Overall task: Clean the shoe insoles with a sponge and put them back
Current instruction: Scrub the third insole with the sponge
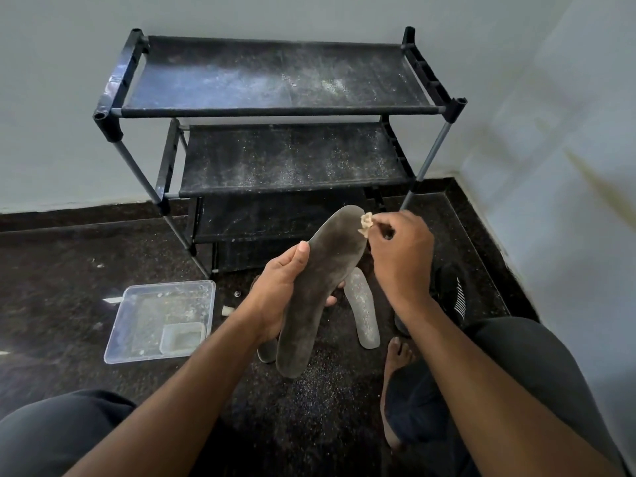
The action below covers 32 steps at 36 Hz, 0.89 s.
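Centrally, a person seated on the floor (pixel 86 270) is working on a dark insole (pixel 321 287) held in the air in front of a dusty shoe rack (pixel 275 108). Furthest left, a clear plastic tray (pixel 137 304) is lying on the floor with a smaller clear tub (pixel 182 337) in its near right corner. The left hand (pixel 275 297) is gripping the insole at its waist, thumb lying across the upper face and fingers curling round the underside. Its long axis is running from the heel, low and near the body, up and to the right toward the toe. At that toe edge the right hand (pixel 401 249) is pinching a small pale sponge (pixel 365 224) between thumb and fingertips, touching the rim; this is the nearer hand for the next stroke, which would probably run back down the long axis. Below, a second, paler insole (pixel 363 308) is lying on the floor, and to its right a black shoe (pixel 454 294) is waiting.
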Each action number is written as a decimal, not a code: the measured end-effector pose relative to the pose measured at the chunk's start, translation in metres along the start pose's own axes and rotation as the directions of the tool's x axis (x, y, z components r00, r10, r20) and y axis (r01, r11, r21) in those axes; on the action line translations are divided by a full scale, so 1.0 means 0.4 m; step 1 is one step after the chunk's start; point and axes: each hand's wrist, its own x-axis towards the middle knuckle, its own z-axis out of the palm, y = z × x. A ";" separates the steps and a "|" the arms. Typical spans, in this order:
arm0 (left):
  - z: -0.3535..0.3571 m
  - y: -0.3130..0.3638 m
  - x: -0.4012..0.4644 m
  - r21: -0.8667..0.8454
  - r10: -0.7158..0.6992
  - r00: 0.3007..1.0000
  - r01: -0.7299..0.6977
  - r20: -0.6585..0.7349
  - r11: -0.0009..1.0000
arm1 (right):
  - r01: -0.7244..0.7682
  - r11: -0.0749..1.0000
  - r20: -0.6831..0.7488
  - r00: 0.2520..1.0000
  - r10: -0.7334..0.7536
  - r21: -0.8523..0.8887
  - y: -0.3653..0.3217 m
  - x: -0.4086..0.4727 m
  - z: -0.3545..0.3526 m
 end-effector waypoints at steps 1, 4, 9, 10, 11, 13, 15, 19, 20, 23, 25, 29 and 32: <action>-0.001 -0.001 0.000 -0.001 0.000 1.000 0.000 -0.003 1.000 | 0.028 1.000 0.026 0.999 -0.028 0.003 -0.004 -0.005 0.001; -0.003 0.000 0.002 -0.011 0.002 1.000 -0.002 -0.021 1.000 | 0.173 0.984 0.178 0.968 -0.177 0.035 -0.026 -0.038 0.014; -0.001 -0.001 0.003 0.003 -0.011 1.000 0.011 -0.021 1.000 | 0.096 0.995 0.116 0.988 -0.098 0.023 -0.012 -0.019 0.011; 0.000 -0.002 0.003 0.009 -0.016 1.000 0.016 -0.013 1.000 | 0.038 0.998 0.074 0.996 -0.041 0.045 -0.007 -0.010 0.005; 0.001 -0.003 0.002 0.015 -0.021 1.000 0.021 -0.004 1.000 | -0.002 0.998 0.042 0.999 0.000 0.059 -0.004 -0.003 0.000; 0.004 -0.007 0.003 0.014 -0.035 0.999 0.035 0.007 0.999 | -0.005 0.998 0.033 0.999 0.003 0.056 -0.008 -0.006 -0.002; 0.005 -0.010 0.004 0.001 -0.045 0.999 0.045 0.000 0.999 | 0.080 0.995 0.094 0.992 -0.086 0.060 -0.024 -0.028 0.006; 0.000 -0.013 0.007 -0.022 -0.048 0.999 0.048 -0.023 0.999 | 0.254 0.965 0.222 0.939 -0.263 0.066 -0.045 -0.056 0.020; -0.001 -0.012 0.007 -0.022 -0.050 0.998 0.049 -0.029 0.999 | 0.244 0.968 0.208 0.945 -0.251 0.056 -0.041 -0.051 0.019; 0.000 -0.011 0.007 -0.010 -0.057 0.998 0.056 -0.027 0.998 | 0.100 0.994 0.095 0.990 -0.104 0.045 -0.017 -0.019 0.006; 0.003 -0.012 0.006 -0.003 -0.060 0.998 0.060 -0.012 0.998 | 0.027 0.999 0.038 0.999 -0.028 0.040 -0.007 -0.004 -0.003; 0.006 -0.014 0.006 0.010 -0.061 0.998 0.061 0.001 0.998 | 0.122 0.992 0.081 0.989 -0.124 0.034 -0.022 -0.024 0.001; 0.007 -0.014 0.005 0.058 -0.058 0.998 0.057 0.012 0.997 | 0.231 0.973 0.137 0.964 -0.229 0.001 -0.028 -0.036 0.011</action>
